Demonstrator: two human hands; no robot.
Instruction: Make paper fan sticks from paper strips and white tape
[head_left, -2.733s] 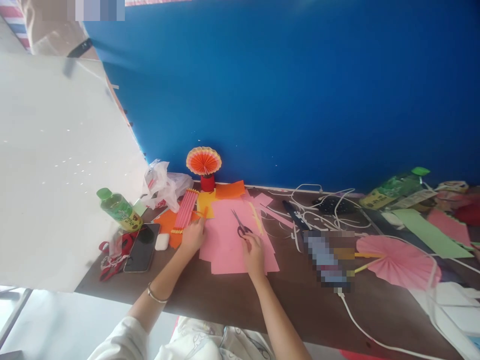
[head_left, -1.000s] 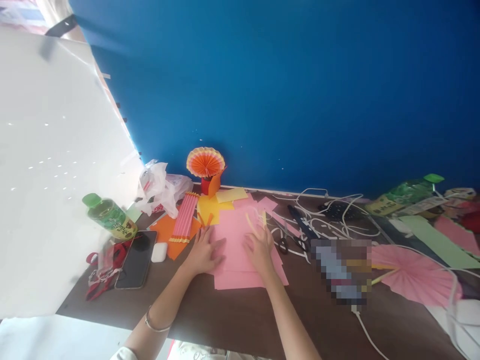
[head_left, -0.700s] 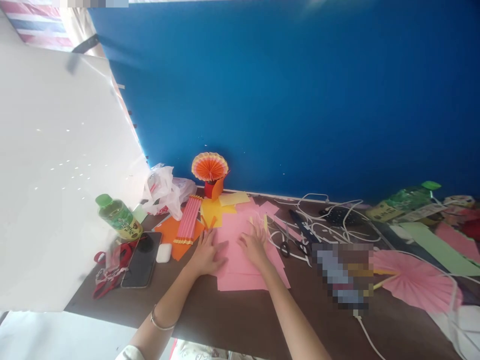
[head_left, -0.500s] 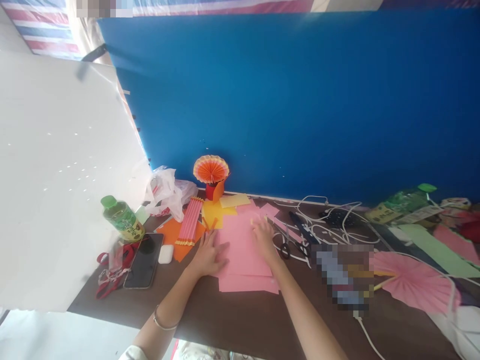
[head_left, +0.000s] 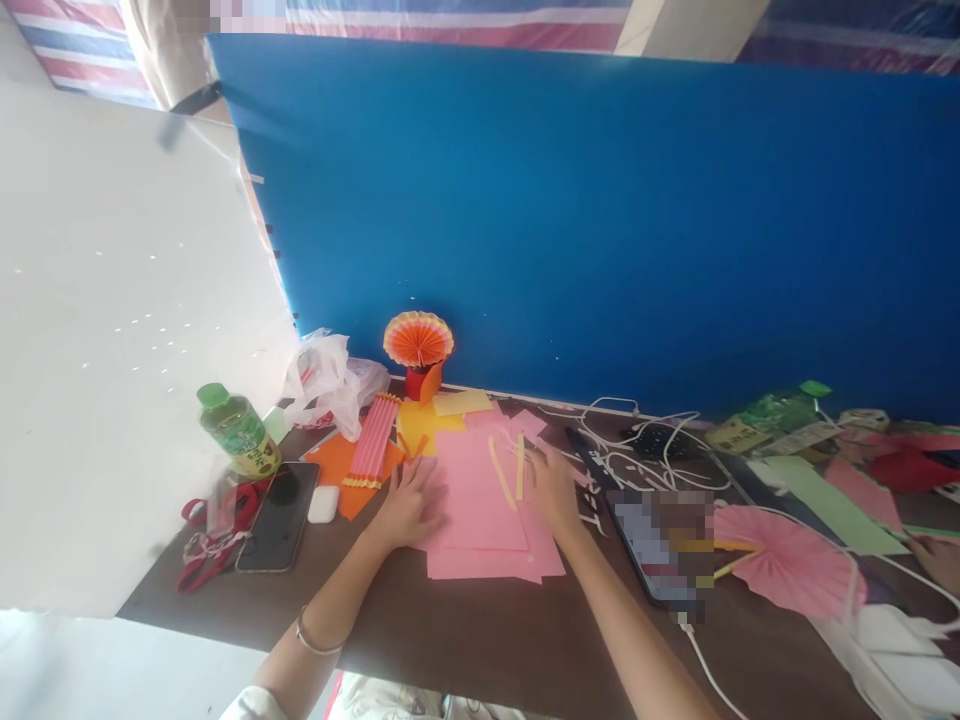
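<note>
Several sheets of pink paper (head_left: 472,520) lie in a loose stack before me. My left hand (head_left: 409,500) rests flat on their left edge with its fingers spread. Over the right edge, my right hand (head_left: 555,490) is closed on a pair of scissors (head_left: 517,440); only thin, faint blades show past the fingertips and the handles are hidden by the hand. Two narrow yellow paper strips (head_left: 520,467) lie on the pink sheet just left of it. Beyond my left hand are small folded orange strips (head_left: 412,445) and yellow paper (head_left: 424,420).
Left: a pleated pink paper piece (head_left: 373,440), orange paper (head_left: 330,460), phone (head_left: 277,520), white case (head_left: 323,505) and green-capped bottle (head_left: 238,430). Behind stands a paper fan flower (head_left: 418,340). Right: another phone (head_left: 652,550), cables (head_left: 675,440) and a pink fan (head_left: 795,560). A person's hand (head_left: 937,560) shows far right.
My right hand has moved right, off the pink paper's middle to the scissors, uncovering the yellow strips. The scissors have left their spot. My left hand stays put. The view has shifted slightly.
</note>
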